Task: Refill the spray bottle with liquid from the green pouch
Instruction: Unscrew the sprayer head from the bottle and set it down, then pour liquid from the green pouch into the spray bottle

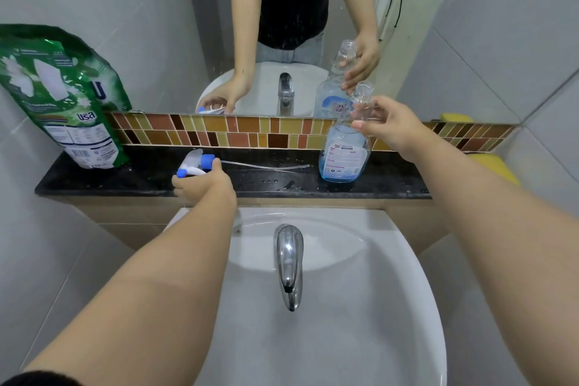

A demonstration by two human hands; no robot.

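Observation:
A clear spray bottle [344,153] stands upright on the black ledge [150,180], its neck uncapped and a little blue liquid at its bottom. My right hand [387,125] grips its neck. The white and blue trigger head [195,164] lies on the ledge to the left, its thin dip tube [266,166] stretched toward the bottle. My left hand [203,186] rests on the trigger head with fingers around it. The green pouch [59,97] leans upright against the wall at the ledge's far left, apart from both hands.
A white sink [360,307] with a chrome faucet [289,263] lies below the ledge. A mirror [297,25] above a mosaic tile strip [250,131] reflects the person and the bottle. A yellow object [495,166] sits at the ledge's right end.

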